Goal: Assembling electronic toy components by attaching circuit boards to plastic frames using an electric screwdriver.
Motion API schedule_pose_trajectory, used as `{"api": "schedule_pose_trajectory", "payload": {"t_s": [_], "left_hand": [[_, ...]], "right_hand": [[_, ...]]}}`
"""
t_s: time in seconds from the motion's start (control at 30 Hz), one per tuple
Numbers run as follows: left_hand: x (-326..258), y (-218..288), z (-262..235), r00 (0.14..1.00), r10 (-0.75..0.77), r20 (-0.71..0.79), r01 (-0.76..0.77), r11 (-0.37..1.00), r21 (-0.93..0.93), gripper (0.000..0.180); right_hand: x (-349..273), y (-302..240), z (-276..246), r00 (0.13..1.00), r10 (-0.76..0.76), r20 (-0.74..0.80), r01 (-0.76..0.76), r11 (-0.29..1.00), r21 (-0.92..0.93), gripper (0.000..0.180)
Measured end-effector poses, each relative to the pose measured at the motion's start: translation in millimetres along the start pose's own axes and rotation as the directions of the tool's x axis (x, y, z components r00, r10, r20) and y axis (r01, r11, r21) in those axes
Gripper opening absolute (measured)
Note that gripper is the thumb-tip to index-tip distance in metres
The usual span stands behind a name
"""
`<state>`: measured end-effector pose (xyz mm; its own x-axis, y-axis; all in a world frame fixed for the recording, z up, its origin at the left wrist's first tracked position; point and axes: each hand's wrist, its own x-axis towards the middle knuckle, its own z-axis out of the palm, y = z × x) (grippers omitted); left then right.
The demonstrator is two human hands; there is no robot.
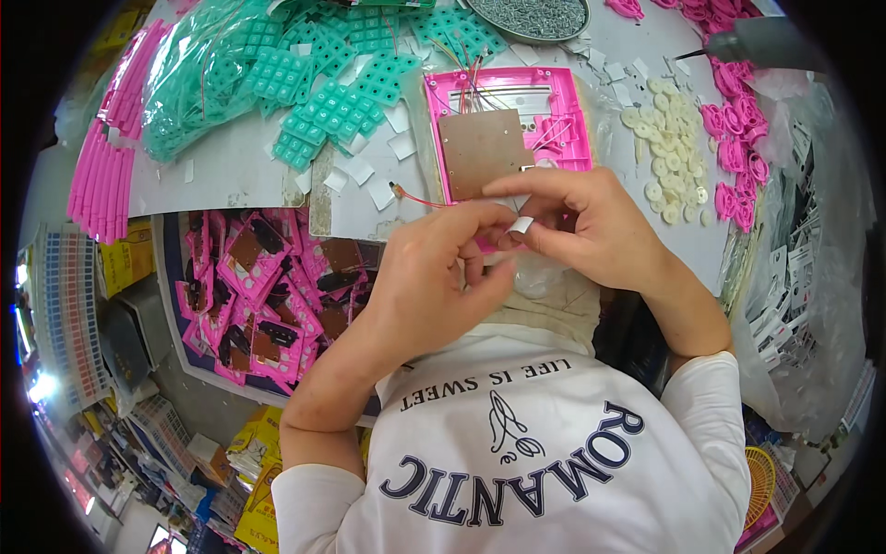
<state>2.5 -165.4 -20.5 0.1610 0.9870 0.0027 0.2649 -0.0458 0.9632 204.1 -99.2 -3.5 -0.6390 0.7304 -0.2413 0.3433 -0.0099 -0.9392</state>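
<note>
A pink plastic housing point(574, 88) lies in front of me, with a brown circuit board point(482, 148) and thin coloured wires in it. My right hand point(591, 226) is at the housing's near edge, with a small white square piece point(521, 224) at its thumb tip. Its index finger stretches over the board's near edge. My left hand point(443, 272) is close beside it, fingers curled; what its fingertips pinch, if anything, is hidden. A red wire with a small connector point(397, 189) sticks out left of the housing.
Teal rubber keypads point(332, 111) and white squares point(358, 169) cover the left of the table. Cream discs point(674, 152), pink loop-shaped parts point(734, 120), a screwdriver-like tool point(766, 44) and a screw dish point(535, 37) lie around. Below left, a bin point(180, 346) holds pink assemblies.
</note>
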Motion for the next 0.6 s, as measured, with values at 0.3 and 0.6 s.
{"api": "schedule_pose_trajectory", "payload": {"t_s": [0.3,0.6], "left_hand": [[4,-1,-17,0.986,-0.168,0.005,0.168,0.986,-0.005,0.016],[13,-9,-15,1.000,0.021,-0.015,-0.018,0.990,0.138,0.013]], "right_hand": [[12,1,4,0.917,-0.398,-0.026,0.320,0.773,-0.547,0.018],[15,-5,2,0.995,-0.005,-0.103,-0.003,0.997,-0.077,0.012]]}}
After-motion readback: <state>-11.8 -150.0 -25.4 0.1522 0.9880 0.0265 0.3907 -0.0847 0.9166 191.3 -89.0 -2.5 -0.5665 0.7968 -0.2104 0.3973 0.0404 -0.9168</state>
